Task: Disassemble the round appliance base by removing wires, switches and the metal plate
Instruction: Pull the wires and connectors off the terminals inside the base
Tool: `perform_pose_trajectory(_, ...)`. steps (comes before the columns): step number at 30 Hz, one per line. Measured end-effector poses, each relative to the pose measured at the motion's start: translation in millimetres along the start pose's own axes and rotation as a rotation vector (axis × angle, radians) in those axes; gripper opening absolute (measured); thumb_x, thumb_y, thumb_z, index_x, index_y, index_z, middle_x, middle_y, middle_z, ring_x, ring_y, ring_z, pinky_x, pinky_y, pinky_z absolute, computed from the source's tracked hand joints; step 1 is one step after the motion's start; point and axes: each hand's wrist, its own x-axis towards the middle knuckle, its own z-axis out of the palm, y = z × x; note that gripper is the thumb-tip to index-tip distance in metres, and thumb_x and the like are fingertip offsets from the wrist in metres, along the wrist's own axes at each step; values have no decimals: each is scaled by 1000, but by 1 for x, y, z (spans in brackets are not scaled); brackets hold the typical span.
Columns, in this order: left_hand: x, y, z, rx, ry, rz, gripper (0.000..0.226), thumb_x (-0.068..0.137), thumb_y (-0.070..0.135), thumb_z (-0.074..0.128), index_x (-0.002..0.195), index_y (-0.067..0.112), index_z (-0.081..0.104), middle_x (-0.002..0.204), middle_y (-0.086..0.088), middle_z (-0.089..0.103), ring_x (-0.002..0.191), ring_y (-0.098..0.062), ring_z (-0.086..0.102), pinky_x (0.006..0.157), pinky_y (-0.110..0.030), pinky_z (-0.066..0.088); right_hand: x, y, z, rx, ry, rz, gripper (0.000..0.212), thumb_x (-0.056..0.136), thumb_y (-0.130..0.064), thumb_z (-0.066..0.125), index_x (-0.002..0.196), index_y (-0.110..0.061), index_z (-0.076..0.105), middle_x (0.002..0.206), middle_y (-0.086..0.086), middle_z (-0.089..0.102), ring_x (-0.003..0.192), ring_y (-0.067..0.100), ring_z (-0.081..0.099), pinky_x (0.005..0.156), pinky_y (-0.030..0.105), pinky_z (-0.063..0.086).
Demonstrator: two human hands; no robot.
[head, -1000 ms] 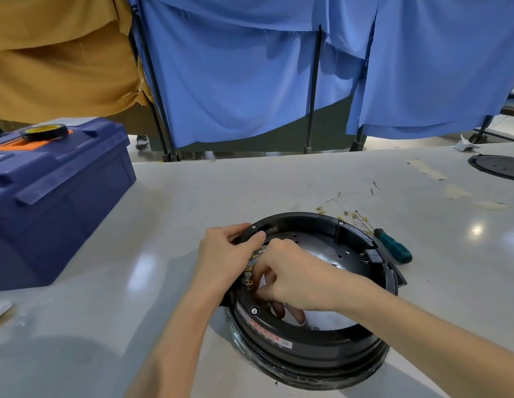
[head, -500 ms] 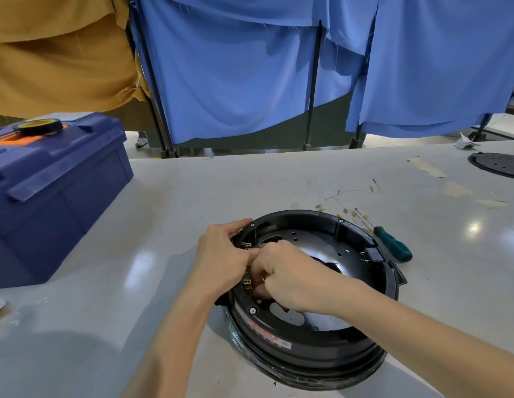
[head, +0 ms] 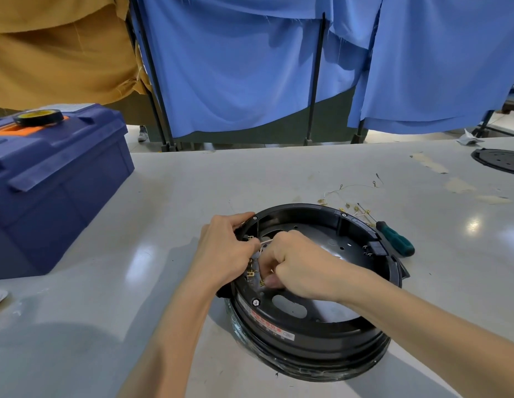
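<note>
Several blue curtains [head: 235,67] hang behind a pale table [head: 135,282]. A navy toolbox [head: 54,179] stands at the table's left, with a roll of tape [head: 38,116] on its lid. The round black base [head: 307,349] sits on the table near the front edge, open side up, a shiny plate [head: 333,310] in its bottom. The left hand [head: 224,251] grips the base's left rim, fingers curled over the edge. The right hand [head: 298,265] reaches inside the base, its curled fingers pinching a thin pale wire [head: 265,242] by the brass terminals [head: 251,272]. A green-handled screwdriver [head: 395,238] lies just right of the base, and loose wires [head: 347,193] lie behind it. A red-and-white sticker [head: 271,326] is on the near rim, its print too small to read.
</note>
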Motion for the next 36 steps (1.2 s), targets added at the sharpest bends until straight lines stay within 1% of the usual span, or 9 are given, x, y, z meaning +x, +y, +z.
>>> perform_pose_trajectory(3,1,-3,2,-8,-4,-3,33,72,7,66,82,38,69,75,13,72,79,-14,66,68,-23,53,-4,3,-3,84,-80,24,22,82,-1,63,62,-9,61,37,-9,48,34,2,42,37,9,28)
perform_pose_trajectory(7,1,-1,2,-66,-22,1,32,79,24,73,87,54,67,63,36,62,72,16,60,66,-5,46,-13,9,-12,347,-128,22,20,90,-16,65,76,-3,69,46,3,58,30,9,40,39,17,31)
perform_pose_trajectory(13,3,-3,5,-72,16,-16,41,94,30,55,59,50,62,70,12,60,72,-7,52,85,-40,52,-7,5,-17,304,7,-20,7,88,-12,62,90,-11,69,43,1,60,30,13,44,44,15,42)
perform_pose_trajectory(16,5,-5,5,-72,16,-9,40,94,28,56,63,52,64,73,11,60,72,-8,53,86,-41,52,-1,-4,-12,198,-106,4,11,80,-1,57,79,-5,67,48,6,61,28,15,44,40,17,39)
perform_pose_trajectory(20,5,-7,5,-106,7,-37,21,91,27,62,89,46,71,67,34,64,72,17,59,72,-16,49,7,-6,-18,107,-162,-10,7,77,0,61,72,-2,66,47,8,62,33,18,45,40,20,39)
perform_pose_trajectory(23,6,-8,6,-112,28,-49,24,90,24,64,113,28,70,89,29,65,83,14,57,75,-11,42,12,-7,-13,2,-105,-48,8,74,0,64,67,-3,64,48,8,62,40,18,49,45,29,45)
perform_pose_trajectory(27,5,-8,4,-106,24,-39,25,92,22,61,114,28,69,91,24,67,77,18,57,70,-5,44,12,-9,-6,-149,17,-105,28,70,2,61,53,-19,53,48,-4,47,47,18,43,47,32,37)
perform_pose_trajectory(32,3,-6,1,-68,0,-19,23,92,17,59,105,31,72,80,28,66,81,9,61,81,-24,52,8,-15,-7,-136,97,-155,58,61,7,54,47,-49,54,33,-5,33,41,11,31,45,25,21)
perform_pose_trajectory(36,3,-4,1,-73,5,-19,19,93,19,60,91,33,73,84,17,71,86,-6,67,84,-33,53,14,-6,-9,-126,42,-117,37,69,2,67,46,-22,51,43,-17,51,47,13,37,51,31,38)
